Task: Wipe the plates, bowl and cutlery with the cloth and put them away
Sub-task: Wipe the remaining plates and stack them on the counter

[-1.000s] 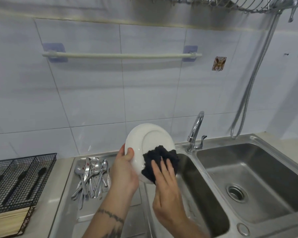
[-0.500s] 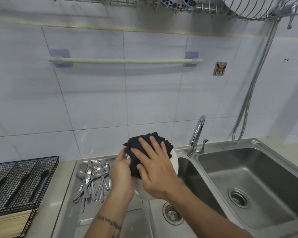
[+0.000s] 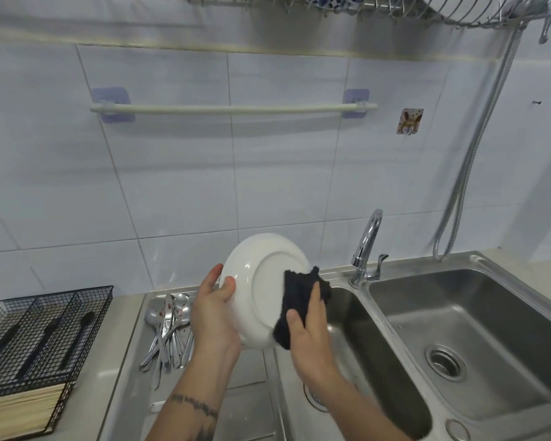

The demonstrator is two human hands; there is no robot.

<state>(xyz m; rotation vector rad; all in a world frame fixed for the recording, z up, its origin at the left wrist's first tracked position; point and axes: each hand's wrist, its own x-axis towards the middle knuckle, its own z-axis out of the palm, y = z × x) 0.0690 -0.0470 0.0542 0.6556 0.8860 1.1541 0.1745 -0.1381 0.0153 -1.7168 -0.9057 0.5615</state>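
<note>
— Where's our plate [image 3: 261,291]?
— Tilted up over the left sink basin [image 3: 376,361], underside toward us. Our left hand [image 3: 215,316] grips its left rim; our right hand [image 3: 309,332] pinches the black cloth [image 3: 299,300] around its right edge.

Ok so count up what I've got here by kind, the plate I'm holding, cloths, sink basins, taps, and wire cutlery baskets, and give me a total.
White plate, underside showing, held by left hand: 1
Dark cloth, pressed on it by right hand: 1
Sink basins: 2
Tap: 1
Black wire basket: 1
Total: 6
</note>
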